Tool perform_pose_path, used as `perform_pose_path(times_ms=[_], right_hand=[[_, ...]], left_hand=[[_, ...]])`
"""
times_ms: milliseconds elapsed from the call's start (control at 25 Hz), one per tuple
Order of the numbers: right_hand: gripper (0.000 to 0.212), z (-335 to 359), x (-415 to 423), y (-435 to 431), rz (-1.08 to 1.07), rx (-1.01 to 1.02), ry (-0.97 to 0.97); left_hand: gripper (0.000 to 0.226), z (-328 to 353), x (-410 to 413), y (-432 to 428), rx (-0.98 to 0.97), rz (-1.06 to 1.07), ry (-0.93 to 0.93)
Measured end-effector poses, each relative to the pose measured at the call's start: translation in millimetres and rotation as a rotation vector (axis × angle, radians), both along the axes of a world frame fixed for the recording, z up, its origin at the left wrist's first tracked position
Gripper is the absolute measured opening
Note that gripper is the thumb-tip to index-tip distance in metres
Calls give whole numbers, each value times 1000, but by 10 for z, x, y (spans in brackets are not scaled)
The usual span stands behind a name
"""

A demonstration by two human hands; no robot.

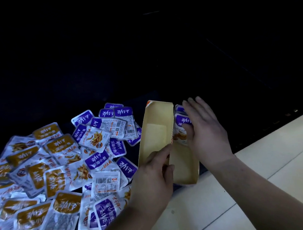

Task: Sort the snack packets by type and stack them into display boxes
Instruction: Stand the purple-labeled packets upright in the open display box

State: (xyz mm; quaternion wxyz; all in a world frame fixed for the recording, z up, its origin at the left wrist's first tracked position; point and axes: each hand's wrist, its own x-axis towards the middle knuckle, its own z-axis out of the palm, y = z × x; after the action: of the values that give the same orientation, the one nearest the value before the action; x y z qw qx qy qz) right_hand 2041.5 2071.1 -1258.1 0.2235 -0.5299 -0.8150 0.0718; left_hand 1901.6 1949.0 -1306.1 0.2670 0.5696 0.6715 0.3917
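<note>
Dark surface (65,125) beside pale floor tiles (279,158). Our left hand (152,171), grip clamped on the display box (183,167) wall, steadies it. Our right hand (205,128), grip apart and flat, presses purple packets (182,120) upright at its far end.

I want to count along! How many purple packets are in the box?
2 show: one purple packet at the far end of the box, a second purple packet in front of it, under the right hand. More may hide behind that hand.
</note>
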Motion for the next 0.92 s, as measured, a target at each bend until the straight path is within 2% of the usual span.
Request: perform_pose_path(times_ms=[280,440,560,680,800,920], right_hand=[[54,-5,81,-109,-17,127,47],[37,93,68,-123,-34,215,59],[29,38,51,-93,-89,99,72],[39,-69,62,-127,-95,-26,175],[43,-86,126,-235,-54,17,251],[44,-131,231,-381,-56,-22,298]], left_hand=[[56,109,-89,-89,110,4,112],[52,96,-143,-95,111,-2,168],[46,76,-184,-110,113,-33,285],[47,32,-239,-150,167,30,395],[48,6,-282,-231,168,113,374],[50,-4,-253,-313,144,85,301]])
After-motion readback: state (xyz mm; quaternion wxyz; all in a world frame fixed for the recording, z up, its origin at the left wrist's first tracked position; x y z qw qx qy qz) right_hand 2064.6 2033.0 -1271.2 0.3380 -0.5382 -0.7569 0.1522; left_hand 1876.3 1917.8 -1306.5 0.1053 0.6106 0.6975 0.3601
